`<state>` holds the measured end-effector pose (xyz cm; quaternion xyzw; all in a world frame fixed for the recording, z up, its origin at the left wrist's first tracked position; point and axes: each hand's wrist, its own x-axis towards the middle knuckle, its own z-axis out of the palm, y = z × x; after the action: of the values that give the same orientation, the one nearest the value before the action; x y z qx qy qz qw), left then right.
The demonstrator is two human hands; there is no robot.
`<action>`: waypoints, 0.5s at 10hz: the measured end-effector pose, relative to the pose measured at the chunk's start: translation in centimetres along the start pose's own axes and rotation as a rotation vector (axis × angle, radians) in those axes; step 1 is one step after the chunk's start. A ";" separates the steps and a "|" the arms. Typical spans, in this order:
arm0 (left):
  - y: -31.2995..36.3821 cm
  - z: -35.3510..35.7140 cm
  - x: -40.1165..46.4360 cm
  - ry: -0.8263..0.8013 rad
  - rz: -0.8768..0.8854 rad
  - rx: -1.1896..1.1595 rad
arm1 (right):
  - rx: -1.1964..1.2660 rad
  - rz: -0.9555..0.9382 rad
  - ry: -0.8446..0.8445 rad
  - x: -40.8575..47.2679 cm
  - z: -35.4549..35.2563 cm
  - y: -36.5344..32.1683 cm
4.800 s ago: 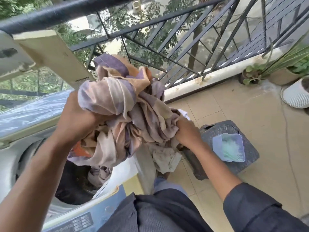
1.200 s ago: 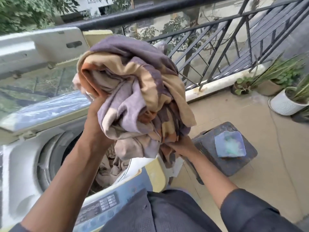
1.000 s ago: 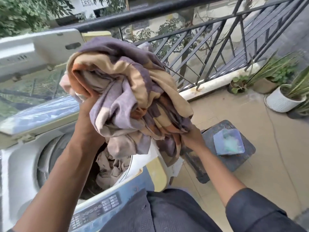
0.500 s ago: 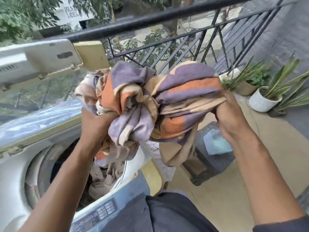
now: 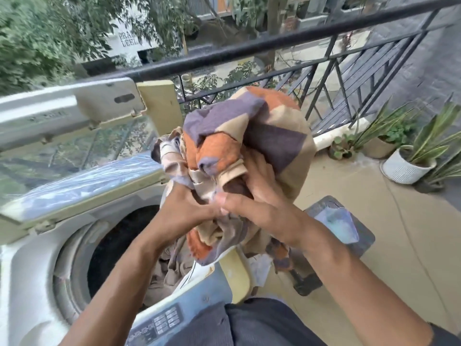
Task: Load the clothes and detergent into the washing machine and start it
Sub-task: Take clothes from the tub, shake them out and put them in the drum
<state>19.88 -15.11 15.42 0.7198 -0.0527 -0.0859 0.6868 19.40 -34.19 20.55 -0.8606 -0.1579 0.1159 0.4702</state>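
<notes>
1. The top-loading washing machine (image 5: 32, 265) fills the lower left of my head view, its glass lid (image 5: 74, 156) raised and tilted back toward the railing, its drum mouth (image 5: 117, 245) open and dark.
2. A black metal balcony railing (image 5: 249, 46) runs behind the washing machine, with trees and a building beyond it.
3. A patchwork cloth bundle (image 5: 249, 136) in purple, orange and beige is held up over the right edge of the washing machine, its lower folds trailing down toward the drum, where more brownish fabric (image 5: 172, 273) lies against the inner wall.
4. My left hand (image 5: 182, 216) grips the bundle's underside just above the drum mouth, fingers curled into the cloth.
5. My right hand (image 5: 264, 203) touches the left hand, thumb and fingers closed round a fold of the same bundle.
6. The blue control panel (image 5: 162, 323) sits on the washing machine's near edge, against my dark clothing (image 5: 262, 325).
7. A dark stool (image 5: 349, 236) stands on the tiled floor right of the washing machine, carrying a pale blue container of detergent (image 5: 336, 223); whether it is powder I cannot tell.
8. Potted plants, one in a white ribbed pot (image 5: 404, 166), line the floor further right of the washing machine, by the railing's foot.
</notes>
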 end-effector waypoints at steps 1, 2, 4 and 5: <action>0.6 0.7 0.3 0.026 0.076 0.083 | -0.228 0.000 -0.093 -0.5 -0.1 -1.8; 0.9 0.6 0.0 0.023 0.165 0.274 | -0.404 -0.038 -0.181 -1.0 -1.9 -3.1; -4.2 0.0 0.3 0.138 -0.196 0.407 | -0.490 -0.132 -0.251 -0.8 -2.3 -3.3; -2.1 0.8 1.0 0.334 -0.128 0.101 | -0.221 -0.230 -0.265 -0.3 -2.6 -2.5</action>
<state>20.65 -15.96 13.22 0.7595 0.1036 -0.0062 0.6422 19.62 -35.06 24.07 -0.8605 -0.3273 0.1557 0.3580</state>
